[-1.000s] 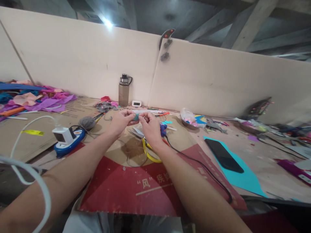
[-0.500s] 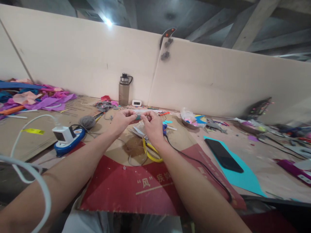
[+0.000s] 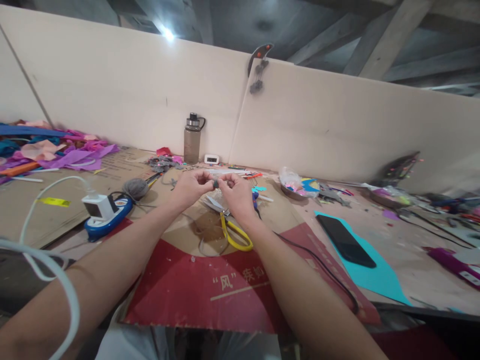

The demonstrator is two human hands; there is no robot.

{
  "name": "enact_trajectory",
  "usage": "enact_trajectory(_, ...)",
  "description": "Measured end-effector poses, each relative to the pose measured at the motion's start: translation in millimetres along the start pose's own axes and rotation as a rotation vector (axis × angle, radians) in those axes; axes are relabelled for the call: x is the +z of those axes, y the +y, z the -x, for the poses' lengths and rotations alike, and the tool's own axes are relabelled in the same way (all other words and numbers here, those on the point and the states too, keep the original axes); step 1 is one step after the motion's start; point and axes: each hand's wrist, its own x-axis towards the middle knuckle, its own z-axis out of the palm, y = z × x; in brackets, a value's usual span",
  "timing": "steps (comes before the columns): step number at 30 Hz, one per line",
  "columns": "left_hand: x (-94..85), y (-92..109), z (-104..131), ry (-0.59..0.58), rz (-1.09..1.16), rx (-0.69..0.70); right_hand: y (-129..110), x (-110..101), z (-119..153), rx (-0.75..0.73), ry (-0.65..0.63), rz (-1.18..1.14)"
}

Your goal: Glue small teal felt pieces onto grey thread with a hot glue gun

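Observation:
My left hand (image 3: pixel 194 188) and my right hand (image 3: pixel 237 195) meet above the cardboard sheet, thumbs and forefingers pinched around a small grey piece (image 3: pixel 215 184) between them. It is too small and blurred to name. Just below my right hand lie scissors with yellow handles (image 3: pixel 239 237), their blades pointing up and left. Grey yarn (image 3: pixel 204 230) trails loosely over the cardboard (image 3: pixel 195 295) beside the scissors. A ball of grey yarn (image 3: pixel 135 189) sits to the left of my hands.
A blue power strip (image 3: pixel 107 226) with a white charger stands left. Behind my hands is a bottle (image 3: pixel 192 142) and a small white clock (image 3: pixel 211 159). A phone (image 3: pixel 345 241) rests on turquoise foam at right, a bowl of scraps (image 3: pixel 298 189) behind it. Coloured paper (image 3: pixel 75 155) is piled far left.
Both hands stay together in nearly the same place, with the fingers slightly shifted. The piece between them showed teal before and looks grey now.

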Motion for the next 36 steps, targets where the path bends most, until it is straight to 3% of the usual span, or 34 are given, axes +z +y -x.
enact_trajectory(10, 0.2, -3.4, -0.4, -0.071, 0.391, -0.165, 5.4, 1.4, -0.5, -0.001, -0.013, -0.044)
enact_trajectory(21, -0.5, -8.3, -1.6, -0.045, 0.296, -0.154, 2.9, -2.4, 0.9, -0.038, -0.080, -0.061)
enact_trajectory(36, -1.7, -4.9, -0.8, -0.113, 0.277, -0.161, 4.6, -5.4, 0.8, -0.050, -0.090, 0.029)
